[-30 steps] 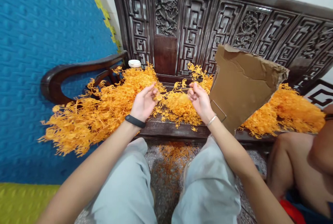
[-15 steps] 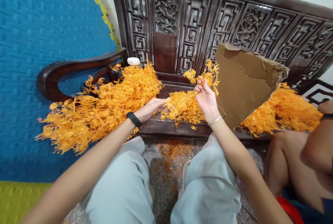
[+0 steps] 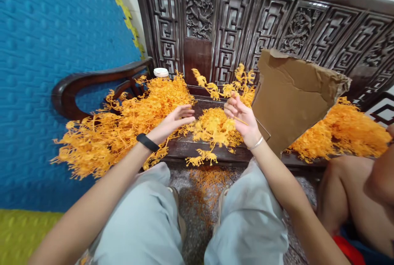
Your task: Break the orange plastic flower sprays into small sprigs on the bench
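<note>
My right hand [image 3: 242, 120] pinches the thin stem of an orange plastic foliage sprig [image 3: 228, 89]. Branches fan out above its fingers and toward the left, and some more hang below, blurred by motion. To the left, my left hand [image 3: 176, 122] has its fingers stretched out and holds nothing. It hovers at the right edge of a big heap of orange plastic foliage [image 3: 113, 137]. Between the hands, a smaller pile of orange sprigs [image 3: 205, 127] lies on the dark wooden bench [image 3: 184, 150].
A cardboard piece [image 3: 295, 96] stands tilted on the bench to the right, with another orange heap [image 3: 353, 129] behind it. A white-lidded container [image 3: 161, 72] is by the curved armrest [image 3: 70, 88]. Another person's leg [image 3: 341, 191] is at right. Orange scraps [image 3: 206, 191] litter the floor.
My left hand has come away from the small pile, up and left, and its fingers are spread. The sprig in my right hand has fanned out wider to the left and downward.
</note>
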`<control>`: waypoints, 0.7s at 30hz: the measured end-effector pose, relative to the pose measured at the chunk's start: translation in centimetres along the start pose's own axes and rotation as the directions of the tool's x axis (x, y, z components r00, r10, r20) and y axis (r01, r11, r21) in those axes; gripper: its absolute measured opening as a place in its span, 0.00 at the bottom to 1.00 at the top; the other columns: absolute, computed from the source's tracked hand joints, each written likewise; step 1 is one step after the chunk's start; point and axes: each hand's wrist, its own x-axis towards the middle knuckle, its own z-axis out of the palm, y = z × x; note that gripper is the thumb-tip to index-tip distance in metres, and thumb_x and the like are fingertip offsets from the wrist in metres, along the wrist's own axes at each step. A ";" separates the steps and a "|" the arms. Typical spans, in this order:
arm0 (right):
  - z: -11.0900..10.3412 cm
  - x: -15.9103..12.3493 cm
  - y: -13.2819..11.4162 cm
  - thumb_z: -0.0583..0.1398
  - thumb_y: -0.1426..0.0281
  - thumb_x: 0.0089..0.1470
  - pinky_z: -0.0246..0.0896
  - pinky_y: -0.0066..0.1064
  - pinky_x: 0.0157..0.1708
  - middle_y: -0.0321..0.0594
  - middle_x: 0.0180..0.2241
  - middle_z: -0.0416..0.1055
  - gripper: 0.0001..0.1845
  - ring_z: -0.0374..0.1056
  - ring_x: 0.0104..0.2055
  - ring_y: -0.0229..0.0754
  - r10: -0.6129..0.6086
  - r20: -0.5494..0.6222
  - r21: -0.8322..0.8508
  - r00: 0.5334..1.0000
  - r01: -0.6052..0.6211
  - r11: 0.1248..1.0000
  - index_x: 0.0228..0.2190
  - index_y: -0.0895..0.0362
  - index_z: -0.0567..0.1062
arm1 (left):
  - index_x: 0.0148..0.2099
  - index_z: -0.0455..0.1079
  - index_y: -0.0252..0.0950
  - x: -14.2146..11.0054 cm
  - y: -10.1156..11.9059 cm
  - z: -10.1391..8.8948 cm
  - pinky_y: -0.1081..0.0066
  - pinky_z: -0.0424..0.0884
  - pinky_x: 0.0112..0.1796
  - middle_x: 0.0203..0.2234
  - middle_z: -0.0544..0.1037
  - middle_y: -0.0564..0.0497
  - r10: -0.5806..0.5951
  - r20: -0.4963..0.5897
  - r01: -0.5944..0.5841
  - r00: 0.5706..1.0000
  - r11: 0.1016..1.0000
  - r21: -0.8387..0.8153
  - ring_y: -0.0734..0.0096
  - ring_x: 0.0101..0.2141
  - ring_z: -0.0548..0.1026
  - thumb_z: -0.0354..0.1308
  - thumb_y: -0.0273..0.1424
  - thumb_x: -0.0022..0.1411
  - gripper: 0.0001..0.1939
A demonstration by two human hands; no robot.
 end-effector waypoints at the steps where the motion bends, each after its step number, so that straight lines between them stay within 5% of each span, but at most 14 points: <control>1: 0.5 -0.1 0.1 0.50 0.61 0.58 0.55 0.27 0.22 0.35 0.25 0.58 0.12 0.50 0.22 0.33 0.020 0.024 0.029 1.000 -0.020 0.999 0.33 0.52 0.69 | 0.49 0.67 0.37 -0.2 0.1 0.4 0.62 0.63 0.52 0.49 0.72 0.43 0.021 0.039 -0.022 0.999 1.000 0.016 0.64 0.50 0.70 0.65 0.32 0.46 0.26; 5: 2.3 -0.3 0.6 0.51 0.63 0.57 0.57 0.28 0.25 0.35 0.26 0.60 0.10 0.53 0.23 0.32 0.056 0.089 0.067 0.994 -0.062 0.996 0.30 0.53 0.68 | 0.51 0.67 0.40 -1.0 0.2 2.5 0.60 0.63 0.52 0.51 0.70 0.44 0.024 0.262 -0.043 0.965 0.997 0.067 0.62 0.52 0.68 0.67 0.30 0.41 0.31; 7: 2.8 -0.3 0.7 0.52 0.63 0.57 0.59 0.30 0.28 0.35 0.27 0.61 0.09 0.56 0.25 0.33 0.061 0.098 0.048 0.993 -0.066 0.997 0.30 0.53 0.68 | 0.52 0.65 0.40 -1.3 -0.1 3.4 0.63 0.67 0.46 0.43 0.74 0.46 0.001 0.325 -0.020 0.946 0.998 0.055 0.63 0.47 0.72 0.67 0.29 0.39 0.33; 9: 3.0 -0.1 0.6 0.52 0.64 0.57 0.60 0.31 0.29 0.35 0.27 0.63 0.08 0.58 0.25 0.34 0.050 0.091 0.050 0.995 -0.055 0.997 0.30 0.53 0.68 | 0.51 0.65 0.37 -1.3 -0.6 4.1 0.67 0.69 0.36 0.29 0.74 0.52 -0.044 0.312 0.022 0.949 0.997 0.073 0.67 0.34 0.74 0.68 0.29 0.37 0.35; 12: 2.6 0.5 0.6 0.52 0.66 0.58 0.62 0.31 0.30 0.35 0.28 0.65 0.07 0.59 0.25 0.33 0.032 0.042 0.121 0.999 -0.036 0.992 0.30 0.53 0.68 | 0.44 0.67 0.34 -0.9 -1.1 4.3 0.74 0.62 0.25 0.17 0.64 0.61 -0.086 0.267 0.046 0.960 0.987 0.153 0.78 0.20 0.65 0.68 0.31 0.38 0.28; 17: 0.8 1.5 1.7 0.53 0.68 0.57 0.65 0.27 0.32 0.32 0.31 0.70 0.06 0.62 0.26 0.31 -0.025 0.012 0.273 1.000 0.021 0.962 0.30 0.51 0.70 | 0.27 0.66 0.32 -0.1 -1.2 3.1 0.76 0.52 0.21 0.13 0.59 0.62 -0.113 0.222 0.039 0.968 0.948 0.315 0.82 0.17 0.56 0.67 0.33 0.37 0.16; 21: -0.9 1.5 2.1 0.53 0.69 0.56 0.67 0.25 0.36 0.32 0.36 0.72 0.07 0.66 0.30 0.30 0.007 -0.041 0.266 0.999 0.005 0.964 0.35 0.50 0.71 | 0.27 0.69 0.32 0.1 -0.8 1.9 0.74 0.55 0.23 0.16 0.66 0.56 -0.122 0.156 0.051 0.980 0.915 0.399 0.78 0.19 0.62 0.62 0.37 0.45 0.13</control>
